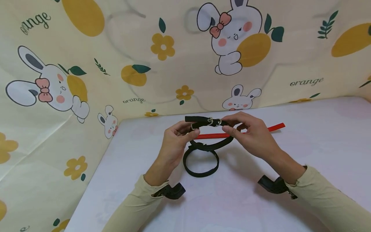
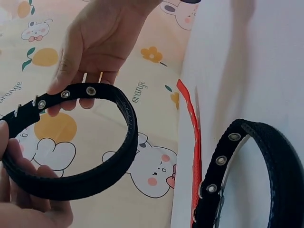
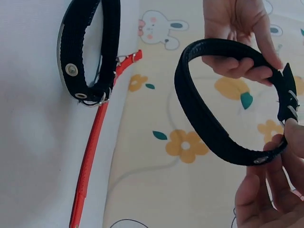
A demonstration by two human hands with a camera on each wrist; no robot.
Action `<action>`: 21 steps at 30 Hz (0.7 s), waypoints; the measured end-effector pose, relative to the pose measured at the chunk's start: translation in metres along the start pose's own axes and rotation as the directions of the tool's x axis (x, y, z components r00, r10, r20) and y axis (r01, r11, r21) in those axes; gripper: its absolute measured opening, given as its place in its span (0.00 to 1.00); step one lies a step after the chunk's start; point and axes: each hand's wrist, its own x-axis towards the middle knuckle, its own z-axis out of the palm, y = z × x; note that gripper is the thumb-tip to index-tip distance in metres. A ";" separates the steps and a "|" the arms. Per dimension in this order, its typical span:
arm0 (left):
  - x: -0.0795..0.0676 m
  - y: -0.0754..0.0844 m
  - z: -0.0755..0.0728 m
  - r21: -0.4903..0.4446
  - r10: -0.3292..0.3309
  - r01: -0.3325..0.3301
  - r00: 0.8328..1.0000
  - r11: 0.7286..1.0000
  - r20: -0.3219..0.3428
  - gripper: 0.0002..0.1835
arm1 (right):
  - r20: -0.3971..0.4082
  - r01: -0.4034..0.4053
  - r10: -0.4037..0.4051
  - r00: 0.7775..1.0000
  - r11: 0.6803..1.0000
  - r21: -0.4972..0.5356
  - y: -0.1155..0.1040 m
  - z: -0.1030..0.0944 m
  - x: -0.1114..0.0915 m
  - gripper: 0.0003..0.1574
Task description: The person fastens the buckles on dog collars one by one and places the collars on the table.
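left hand (image 1: 174,141): pinching the left side of a black collar (image 1: 213,133), fingers curled round the strap, up off the table

right hand (image 1: 252,135): pinching the same collar on its right side, just by the metal buckle (image 1: 214,121)

black collar: buckled into a loop, held in the air between both hands, over the middle of the white table (image 1: 304,167)

second black collar (image 1: 201,162): lying flat on the table, closer to the person, right under the held one

red strap (image 1: 240,132): stretched out on the table behind the collars, running off to the far right

backdrop: bunny-and-orange cloth (image 1: 87,80) along the far and left sides
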 end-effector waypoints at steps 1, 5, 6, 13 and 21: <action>0.000 0.000 0.000 -0.007 0.004 -0.004 1.000 1.000 0.005 0.14 | 0.013 -0.014 0.014 1.000 1.000 -0.004 0.000 0.000 0.000 0.18; -0.002 -0.001 0.001 -0.020 0.009 -0.009 1.000 1.000 0.015 0.15 | 0.058 -0.056 0.056 0.997 0.998 -0.015 0.000 -0.002 -0.001 0.19; -0.003 -0.001 0.002 -0.019 0.007 -0.007 1.000 1.000 0.012 0.16 | 0.068 -0.058 0.058 0.996 0.998 -0.012 0.000 -0.002 -0.002 0.20; -0.004 -0.002 0.005 0.044 -0.029 0.029 1.000 0.999 0.011 0.16 | 0.060 0.038 -0.040 0.997 0.999 0.034 0.000 0.000 -0.002 0.20; -0.005 -0.007 0.006 0.136 -0.031 0.023 0.998 0.990 0.055 0.16 | 0.099 0.077 -0.080 0.992 0.996 0.037 -0.006 0.002 -0.004 0.28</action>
